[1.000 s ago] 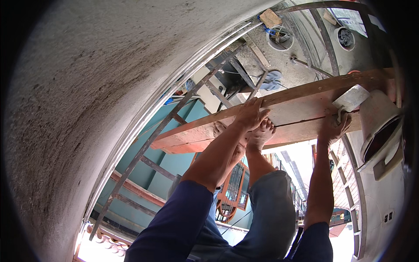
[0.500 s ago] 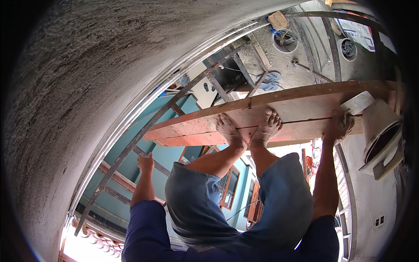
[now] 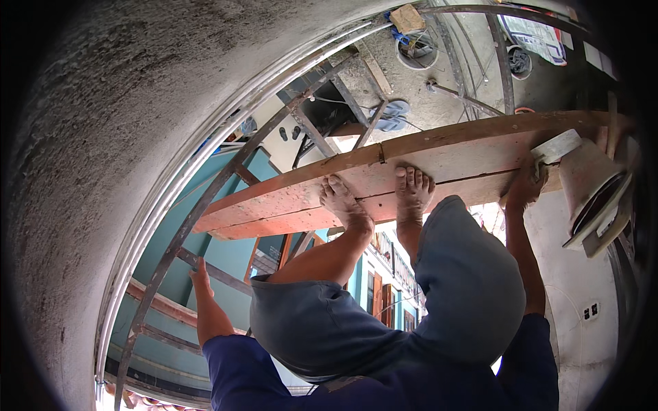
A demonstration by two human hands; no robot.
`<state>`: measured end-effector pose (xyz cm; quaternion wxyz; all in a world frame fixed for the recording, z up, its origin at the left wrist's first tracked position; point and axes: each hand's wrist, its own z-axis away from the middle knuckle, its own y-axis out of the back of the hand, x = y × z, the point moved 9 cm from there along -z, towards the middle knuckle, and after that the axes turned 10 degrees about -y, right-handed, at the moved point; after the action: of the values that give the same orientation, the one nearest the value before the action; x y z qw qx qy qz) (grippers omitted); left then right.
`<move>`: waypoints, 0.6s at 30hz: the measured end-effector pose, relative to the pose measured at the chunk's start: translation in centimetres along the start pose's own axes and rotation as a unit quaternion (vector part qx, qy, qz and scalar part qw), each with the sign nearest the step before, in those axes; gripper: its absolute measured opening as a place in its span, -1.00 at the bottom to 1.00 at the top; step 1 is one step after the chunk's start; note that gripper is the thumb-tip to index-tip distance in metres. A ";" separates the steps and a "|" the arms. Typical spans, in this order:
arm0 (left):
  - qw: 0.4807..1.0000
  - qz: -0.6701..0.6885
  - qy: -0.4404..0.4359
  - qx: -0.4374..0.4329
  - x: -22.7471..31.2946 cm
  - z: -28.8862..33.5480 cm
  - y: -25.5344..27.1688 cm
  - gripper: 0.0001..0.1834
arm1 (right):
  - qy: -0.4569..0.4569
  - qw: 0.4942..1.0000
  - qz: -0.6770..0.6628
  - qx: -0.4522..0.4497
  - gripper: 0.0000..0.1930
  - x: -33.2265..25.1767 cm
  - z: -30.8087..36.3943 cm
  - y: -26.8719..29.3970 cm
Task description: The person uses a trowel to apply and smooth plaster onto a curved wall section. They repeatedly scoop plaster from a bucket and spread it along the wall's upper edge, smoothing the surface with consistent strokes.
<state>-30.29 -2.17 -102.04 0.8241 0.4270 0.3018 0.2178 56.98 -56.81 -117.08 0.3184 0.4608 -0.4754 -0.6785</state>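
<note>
Below me, my bare feet stand on a reddish wooden plank platform [image 3: 274, 198] with a long seam. My left hand [image 3: 201, 279] is low on the left at a dark metal scaffold rung [image 3: 229, 279]; its thumb lies over the bar and the other fingers are hidden. At the plank's right end my right hand [image 3: 526, 186] is closed and pressed against the boards. A plastering trowel [image 3: 556, 146] juts from it, its flat grey blade beside a tilted, mortar-smeared plastic container [image 3: 591, 181]. The trowel's handle is mostly hidden by the fingers.
A rough plastered wall [image 3: 123, 137] curves along the left, with white pipes [image 3: 161, 198] beside it. Far below are sandals [image 3: 392, 115], a round bucket [image 3: 417, 53] and metal bars on the floor. A socket plate [image 3: 591, 312] is on the right wall.
My right knee has risen and swung right, and the foot's heel looks lifted higher. The view has shifted, moving the plank leftward. Both hands keep to the same places on rung and plank.
</note>
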 end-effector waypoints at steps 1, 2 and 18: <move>0.998 0.046 -0.040 -0.026 -1.9 -2.5 -0.6 0.41 | -0.023 0.999 -0.018 -0.014 -0.44 -0.5 0.6 -0.4; 0.997 0.059 -0.043 -0.019 -2.9 -4.0 -0.7 0.40 | -0.045 0.998 -0.034 -0.025 -0.46 -0.6 0.7 -0.5; 0.998 0.020 -0.042 0.041 -11.2 -3.9 -6.8 0.23 | 0.086 0.996 -0.005 -0.038 -0.39 -0.1 -2.5 -0.8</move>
<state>-40.39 -10.52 -106.03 0.8132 0.4752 0.2669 0.2040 59.32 -57.35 -118.08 0.3719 0.5078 -0.4178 -0.6552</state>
